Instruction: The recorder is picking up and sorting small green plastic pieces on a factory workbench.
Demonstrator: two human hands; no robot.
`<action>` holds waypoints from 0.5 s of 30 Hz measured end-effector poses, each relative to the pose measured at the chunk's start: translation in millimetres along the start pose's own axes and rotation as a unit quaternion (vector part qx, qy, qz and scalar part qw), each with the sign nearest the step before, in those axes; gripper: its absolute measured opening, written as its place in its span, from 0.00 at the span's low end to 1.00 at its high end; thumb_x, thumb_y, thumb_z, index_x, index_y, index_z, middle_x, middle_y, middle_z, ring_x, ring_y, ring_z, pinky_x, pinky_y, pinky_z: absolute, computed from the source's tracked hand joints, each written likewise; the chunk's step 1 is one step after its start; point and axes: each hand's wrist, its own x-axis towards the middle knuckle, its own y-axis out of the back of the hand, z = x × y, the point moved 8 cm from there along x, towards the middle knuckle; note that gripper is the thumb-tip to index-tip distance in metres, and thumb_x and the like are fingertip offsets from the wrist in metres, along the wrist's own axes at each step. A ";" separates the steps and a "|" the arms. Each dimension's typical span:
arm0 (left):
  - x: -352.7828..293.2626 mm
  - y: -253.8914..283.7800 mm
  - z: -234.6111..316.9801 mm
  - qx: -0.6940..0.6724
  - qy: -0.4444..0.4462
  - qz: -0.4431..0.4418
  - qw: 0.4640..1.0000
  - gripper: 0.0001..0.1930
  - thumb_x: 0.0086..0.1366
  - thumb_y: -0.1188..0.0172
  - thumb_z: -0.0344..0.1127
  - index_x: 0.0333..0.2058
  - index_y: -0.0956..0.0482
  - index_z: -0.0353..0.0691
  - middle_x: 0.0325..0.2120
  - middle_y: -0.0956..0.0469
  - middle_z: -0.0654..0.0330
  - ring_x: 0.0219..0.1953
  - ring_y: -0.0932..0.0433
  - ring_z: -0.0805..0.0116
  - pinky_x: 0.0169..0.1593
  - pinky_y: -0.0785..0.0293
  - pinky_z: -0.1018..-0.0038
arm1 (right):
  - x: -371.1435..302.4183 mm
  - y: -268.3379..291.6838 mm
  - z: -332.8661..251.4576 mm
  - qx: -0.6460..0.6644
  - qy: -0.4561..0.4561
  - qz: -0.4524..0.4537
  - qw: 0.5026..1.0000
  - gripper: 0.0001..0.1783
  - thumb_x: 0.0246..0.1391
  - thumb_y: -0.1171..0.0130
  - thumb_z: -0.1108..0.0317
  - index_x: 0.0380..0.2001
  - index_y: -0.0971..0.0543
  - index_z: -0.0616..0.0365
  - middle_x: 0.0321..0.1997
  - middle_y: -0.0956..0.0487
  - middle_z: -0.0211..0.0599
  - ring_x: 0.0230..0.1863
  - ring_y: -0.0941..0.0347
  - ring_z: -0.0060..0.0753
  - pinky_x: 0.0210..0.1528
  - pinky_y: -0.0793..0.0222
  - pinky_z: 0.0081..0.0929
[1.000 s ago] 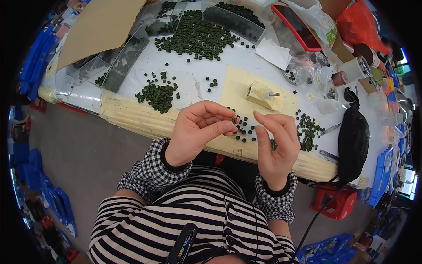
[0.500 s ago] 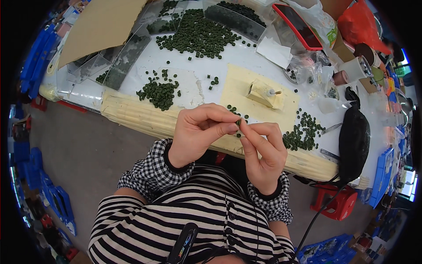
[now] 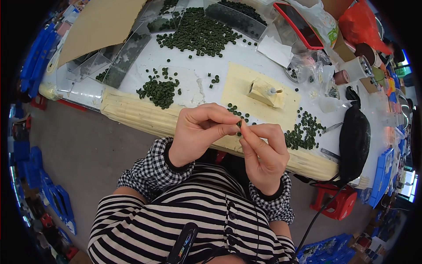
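My left hand pinches a small dark green round piece between thumb and fingertips, above the table's front edge. From the other side my right hand meets it, its index fingertip against the piece and its thumb curled just below. The fingers cover most of the piece. Several like pieces lie just beyond my fingertips. A loose pile of green pieces is to the left of my hands, and another scattered group is to the right.
A cream block with a small upright pin sits on a yellowish sheet. Farther back are a large green heap, clear plastic trays, cardboard and a red-edged phone. A black pouch hangs over the right edge.
My right hand has shifted very slightly to the right, with its index fingertip still at the piece. My left hand keeps its pinch nearly in place.
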 end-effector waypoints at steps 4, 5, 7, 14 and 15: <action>0.0 0.6 -1.2 0.002 0.003 -0.003 1.000 0.09 0.61 0.40 0.16 0.39 0.18 0.29 0.37 0.20 0.53 0.40 0.19 0.68 0.46 0.19 0.76 | 1.0 0.7 -0.2 -0.003 0.008 -0.005 1.000 0.21 0.41 0.33 0.81 0.44 0.16 0.59 0.33 0.22 0.34 0.33 0.27 0.35 0.36 0.30 0.27; -0.2 0.7 -1.4 0.002 0.002 -0.005 1.000 0.09 0.61 0.40 0.16 0.40 0.18 0.30 0.37 0.20 0.53 0.40 0.19 0.68 0.46 0.19 0.76 | 0.6 0.7 -0.1 -0.001 0.007 -0.005 1.000 0.21 0.42 0.33 0.81 0.44 0.16 0.59 0.33 0.22 0.34 0.33 0.27 0.35 0.36 0.30 0.27; -0.1 0.1 -0.6 0.000 -0.002 -0.008 1.000 0.09 0.61 0.40 0.17 0.40 0.18 0.30 0.38 0.20 0.53 0.40 0.19 0.68 0.46 0.19 0.76 | -0.7 0.6 0.6 0.007 0.000 0.000 1.000 0.21 0.42 0.33 0.81 0.44 0.16 0.60 0.33 0.22 0.34 0.33 0.27 0.35 0.36 0.30 0.27; 2.9 -6.3 7.7 0.004 -0.005 -0.017 1.000 0.10 0.61 0.40 0.18 0.41 0.18 0.30 0.38 0.20 0.54 0.40 0.19 0.69 0.45 0.20 0.78 | -2.8 3.1 3.5 0.017 -0.014 0.020 1.000 0.21 0.43 0.33 0.81 0.44 0.16 0.60 0.34 0.21 0.35 0.34 0.27 0.35 0.37 0.31 0.27; 2.8 -6.8 8.2 0.004 -0.006 -0.019 1.000 0.10 0.61 0.40 0.18 0.42 0.18 0.30 0.38 0.20 0.54 0.40 0.19 0.70 0.45 0.20 0.78 | -2.8 3.7 3.1 0.014 -0.013 0.022 1.000 0.21 0.43 0.33 0.81 0.44 0.16 0.60 0.34 0.21 0.34 0.34 0.27 0.35 0.37 0.31 0.27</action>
